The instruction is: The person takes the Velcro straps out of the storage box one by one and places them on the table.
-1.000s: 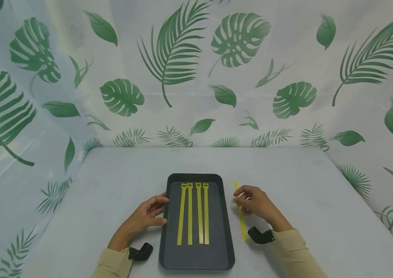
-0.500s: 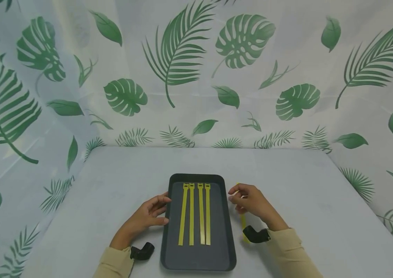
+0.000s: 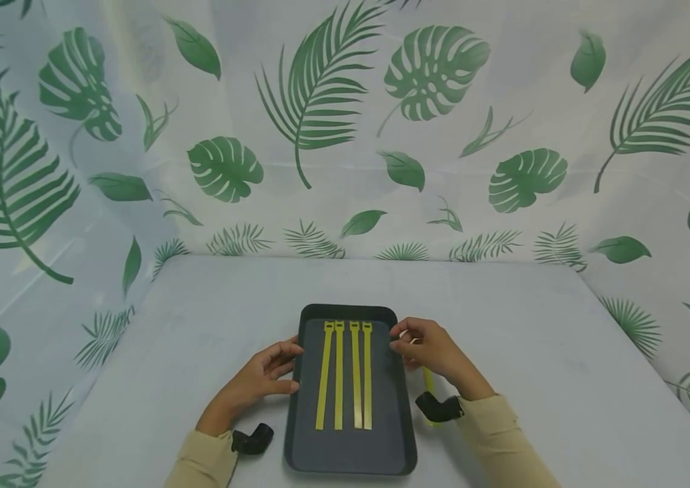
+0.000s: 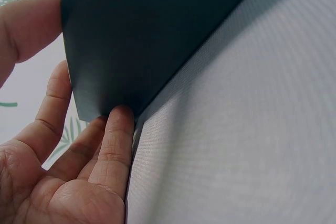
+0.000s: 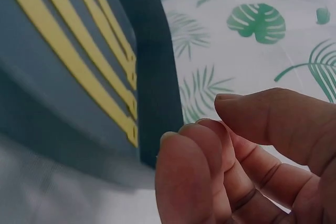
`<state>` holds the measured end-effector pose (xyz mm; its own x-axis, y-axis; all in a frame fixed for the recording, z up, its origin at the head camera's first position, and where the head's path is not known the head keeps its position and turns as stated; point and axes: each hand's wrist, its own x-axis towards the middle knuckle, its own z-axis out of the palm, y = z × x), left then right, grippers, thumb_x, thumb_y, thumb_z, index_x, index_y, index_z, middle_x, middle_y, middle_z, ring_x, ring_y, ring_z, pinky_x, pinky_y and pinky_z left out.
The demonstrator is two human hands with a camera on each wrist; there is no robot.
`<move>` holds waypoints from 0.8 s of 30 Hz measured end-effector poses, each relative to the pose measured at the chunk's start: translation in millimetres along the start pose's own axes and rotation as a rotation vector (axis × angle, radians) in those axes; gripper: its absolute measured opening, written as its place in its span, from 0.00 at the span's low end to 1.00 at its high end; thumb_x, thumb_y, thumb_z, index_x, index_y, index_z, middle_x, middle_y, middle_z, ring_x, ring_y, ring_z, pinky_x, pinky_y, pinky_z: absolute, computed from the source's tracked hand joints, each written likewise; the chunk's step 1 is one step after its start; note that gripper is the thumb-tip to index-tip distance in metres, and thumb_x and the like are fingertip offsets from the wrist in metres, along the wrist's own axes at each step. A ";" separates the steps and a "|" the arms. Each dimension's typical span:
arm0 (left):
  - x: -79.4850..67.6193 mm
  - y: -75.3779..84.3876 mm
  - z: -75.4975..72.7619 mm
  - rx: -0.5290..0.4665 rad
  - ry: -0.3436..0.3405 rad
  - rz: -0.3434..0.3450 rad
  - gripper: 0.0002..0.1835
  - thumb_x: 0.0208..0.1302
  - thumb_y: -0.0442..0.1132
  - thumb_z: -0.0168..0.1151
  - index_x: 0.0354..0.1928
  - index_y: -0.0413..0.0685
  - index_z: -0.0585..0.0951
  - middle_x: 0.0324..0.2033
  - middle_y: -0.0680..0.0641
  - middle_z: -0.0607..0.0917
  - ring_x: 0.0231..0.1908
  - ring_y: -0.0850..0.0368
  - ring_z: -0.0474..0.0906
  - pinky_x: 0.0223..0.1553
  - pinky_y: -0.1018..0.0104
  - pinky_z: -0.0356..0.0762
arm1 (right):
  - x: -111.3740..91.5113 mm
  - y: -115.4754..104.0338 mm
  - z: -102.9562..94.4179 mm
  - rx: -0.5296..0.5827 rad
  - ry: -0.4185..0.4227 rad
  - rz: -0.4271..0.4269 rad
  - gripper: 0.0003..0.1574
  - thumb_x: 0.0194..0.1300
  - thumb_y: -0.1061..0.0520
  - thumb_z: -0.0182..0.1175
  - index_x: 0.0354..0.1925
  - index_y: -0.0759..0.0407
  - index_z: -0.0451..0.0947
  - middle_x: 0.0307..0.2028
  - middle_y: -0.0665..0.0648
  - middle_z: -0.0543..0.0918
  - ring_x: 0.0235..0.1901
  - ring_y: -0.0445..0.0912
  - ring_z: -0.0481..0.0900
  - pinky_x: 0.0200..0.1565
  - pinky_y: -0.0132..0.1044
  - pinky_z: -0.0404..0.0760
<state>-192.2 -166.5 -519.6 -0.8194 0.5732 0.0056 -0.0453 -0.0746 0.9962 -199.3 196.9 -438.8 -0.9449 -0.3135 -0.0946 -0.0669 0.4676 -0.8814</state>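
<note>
A dark grey tray stands lengthwise on the table. Several yellow slotted-head straps lie side by side in it, heads at the far end. My left hand rests at the left rim; in the left wrist view its fingertips touch the tray's outer wall. My right hand is at the upper right rim, fingers loosely bent, and in the right wrist view nothing shows between thumb and fingers. Under that hand, another yellow strap lies right of the tray, partly hidden by the hand and wrist camera.
The white table runs back to a leaf-printed curtain, with more curtain along both sides. Black wrist cameras, one on the left wrist and one on the right, stick out near the tray's sides.
My right hand has moved left from over the loose strap to the tray's right rim. The left hand keeps its place at the tray. The whole view has shifted slightly.
</note>
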 end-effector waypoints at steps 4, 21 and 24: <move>-0.2 -0.2 -0.3 0.000 0.000 -0.005 0.40 0.68 0.35 0.77 0.72 0.21 0.66 0.83 0.25 0.47 0.79 0.24 0.56 0.71 0.70 0.73 | 5.0 -3.9 2.7 -0.005 -0.027 -0.029 0.16 0.75 0.64 0.66 0.54 0.75 0.79 0.34 0.60 0.84 0.29 0.50 0.86 0.33 0.42 0.92; 0.8 -1.4 -2.5 0.013 -0.006 0.019 0.39 0.68 0.34 0.76 0.71 0.21 0.66 0.83 0.24 0.47 0.80 0.25 0.54 0.73 0.69 0.71 | 25.7 -12.1 21.5 0.035 -0.164 -0.093 0.18 0.75 0.66 0.64 0.56 0.78 0.77 0.35 0.63 0.84 0.31 0.47 0.85 0.35 0.42 0.90; 1.0 -1.8 -3.1 0.019 -0.005 0.024 0.39 0.68 0.34 0.76 0.71 0.20 0.67 0.83 0.24 0.47 0.80 0.25 0.52 0.74 0.69 0.70 | 28.4 -14.3 25.0 0.008 -0.166 -0.085 0.17 0.74 0.65 0.65 0.56 0.76 0.79 0.36 0.60 0.85 0.31 0.47 0.85 0.35 0.42 0.90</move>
<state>-194.8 -168.4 -521.6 -0.8174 0.5753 0.0298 -0.0151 -0.0732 0.9972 -217.2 160.6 -440.5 -0.8700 -0.4839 -0.0945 -0.1406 0.4271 -0.8932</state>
